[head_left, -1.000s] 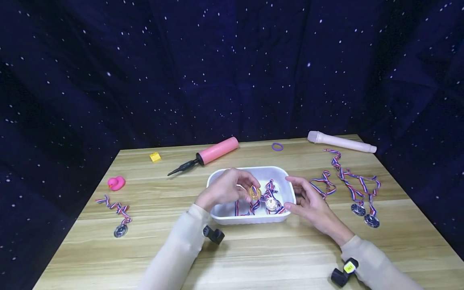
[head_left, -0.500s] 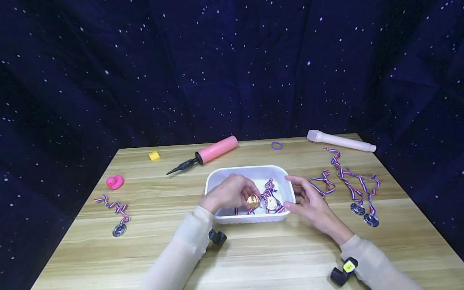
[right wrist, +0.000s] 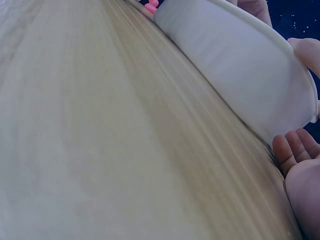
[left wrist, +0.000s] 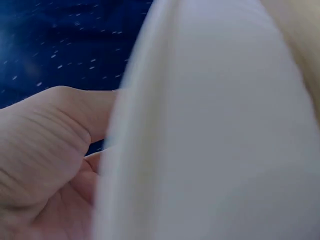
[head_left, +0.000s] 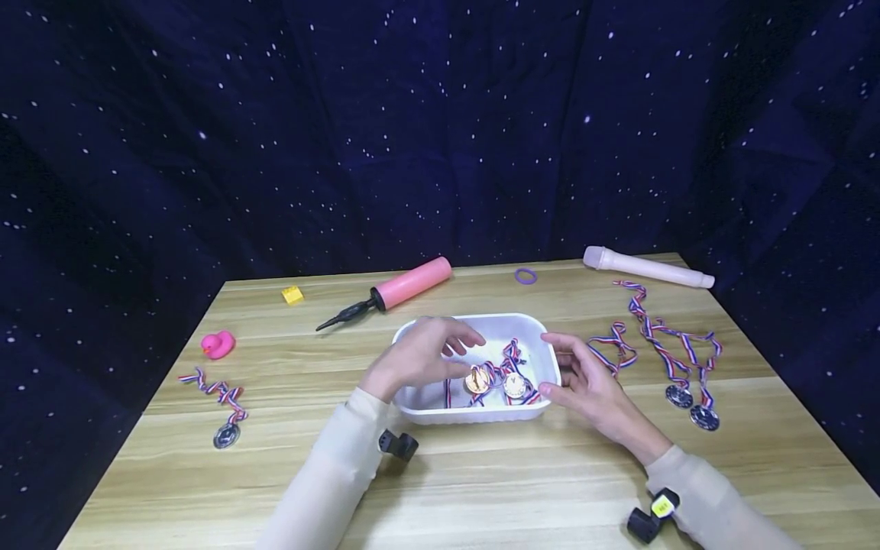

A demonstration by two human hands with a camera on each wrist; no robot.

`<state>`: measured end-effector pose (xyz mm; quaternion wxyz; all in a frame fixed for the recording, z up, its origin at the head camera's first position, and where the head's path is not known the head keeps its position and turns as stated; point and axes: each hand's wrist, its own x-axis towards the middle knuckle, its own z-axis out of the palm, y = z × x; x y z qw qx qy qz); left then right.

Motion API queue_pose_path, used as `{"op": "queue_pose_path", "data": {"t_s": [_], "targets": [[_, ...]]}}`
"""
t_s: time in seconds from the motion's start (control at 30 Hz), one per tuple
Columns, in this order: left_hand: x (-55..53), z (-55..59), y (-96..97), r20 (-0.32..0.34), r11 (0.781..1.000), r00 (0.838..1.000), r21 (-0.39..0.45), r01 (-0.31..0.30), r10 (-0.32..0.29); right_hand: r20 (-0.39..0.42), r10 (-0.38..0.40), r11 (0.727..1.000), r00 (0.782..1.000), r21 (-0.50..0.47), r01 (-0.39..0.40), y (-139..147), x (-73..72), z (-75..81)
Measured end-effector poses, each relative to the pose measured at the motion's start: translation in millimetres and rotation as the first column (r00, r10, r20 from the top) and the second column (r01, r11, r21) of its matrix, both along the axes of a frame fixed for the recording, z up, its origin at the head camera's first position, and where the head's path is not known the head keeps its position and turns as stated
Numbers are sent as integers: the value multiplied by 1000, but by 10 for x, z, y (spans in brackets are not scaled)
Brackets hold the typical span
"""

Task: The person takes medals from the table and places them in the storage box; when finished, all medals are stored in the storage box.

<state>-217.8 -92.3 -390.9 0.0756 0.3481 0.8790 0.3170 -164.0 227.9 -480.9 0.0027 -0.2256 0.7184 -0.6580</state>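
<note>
In the head view a white plastic tub (head_left: 481,416) stands at the middle of the table. A gold medal (head_left: 477,380) and a paler, shiny medal (head_left: 515,385) lie inside on tangled red, white and blue ribbons. My left hand (head_left: 421,355) hovers over the tub's left part, fingers spread from the thumb and holding nothing; the thumb tip is right beside the gold medal. My right hand (head_left: 594,393) grips the tub's right end, its thumb on the rim (right wrist: 280,37) in the right wrist view and other fingers low by the wall. The tub's wall (left wrist: 225,100) fills most of the left wrist view.
Silver medals (head_left: 704,417) with ribbons lie on the right, another silver medal (head_left: 226,435) on the left. Around them are a pink rubber duck (head_left: 218,345), yellow block (head_left: 292,295), pink hand pump (head_left: 414,283), purple ring (head_left: 525,276) and toy microphone (head_left: 649,268).
My left hand has lowered the gold medal into the tub, let go of it, and drawn back slightly left with fingers opened. The right hand has stayed at the tub's right end.
</note>
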Motion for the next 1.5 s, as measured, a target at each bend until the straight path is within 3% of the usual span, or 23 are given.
{"op": "queue_pose_path", "data": {"t_s": [0.2, 0.37, 0.5, 0.63, 0.8, 1.07, 1.5], "targets": [[49, 155, -267, -31, 982, 996, 170, -81, 88, -5, -2, 1000, 1000, 2, 2, -13, -5, -8], [145, 226, -504, -44, 921, 983, 358, -152, 180, -3, -8, 1000, 1000, 5, 8, -7, 3, -5], [218, 227, -692, -65, 885, 974, 434, -167, 216, 2, -18, 1000, 1000, 9, 18, 4, 5, 4], [285, 205, -919, -105, 875, 962, 450, -181, 253, 7, -28, 1000, 1000, 14, 28, 9, 3, 0], [403, 186, -1297, -126, 865, 938, 441, -240, 324, 13, -27, 999, 1000, 24, 27, 3, -1, -15], [646, 145, -1841, -114, 814, 899, 483, -322, 423, 10, -25, 1000, 1000, 18, 25, 7, -6, -22], [1005, -191, -2482, -62, 743, 839, 502, -443, 541, 16, -35, 999, 999, 29, 35, 1, -1, 2]]}}
